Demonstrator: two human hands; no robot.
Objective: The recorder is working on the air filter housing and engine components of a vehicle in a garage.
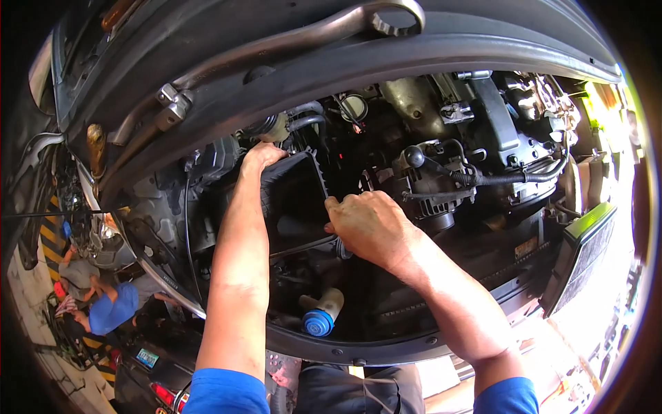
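Note:
Inside an engine bay, both my hands are on a black plastic air filter housing [302, 207], which looks open at the top. My left hand [264, 155] grips its far rim, the fingertips partly hidden behind the edge. Around the near-right edge curls my right hand [370, 227], thumb towards the box and knuckles up. Whether the housing is loose or seated I cannot tell. A pleated panel air filter [584, 259] with a yellow-green edge stands tilted on the bay's right front edge, apart from my hands.
An alternator [434, 191] and wiring conduit [517, 178] lie right of my hands. A blue-capped filler neck [318, 323] sits near the front edge. A large ring spanner [310, 33] and a jointed socket handle [165, 116] rest on dark trim above. Co-workers [111, 308] are at far left.

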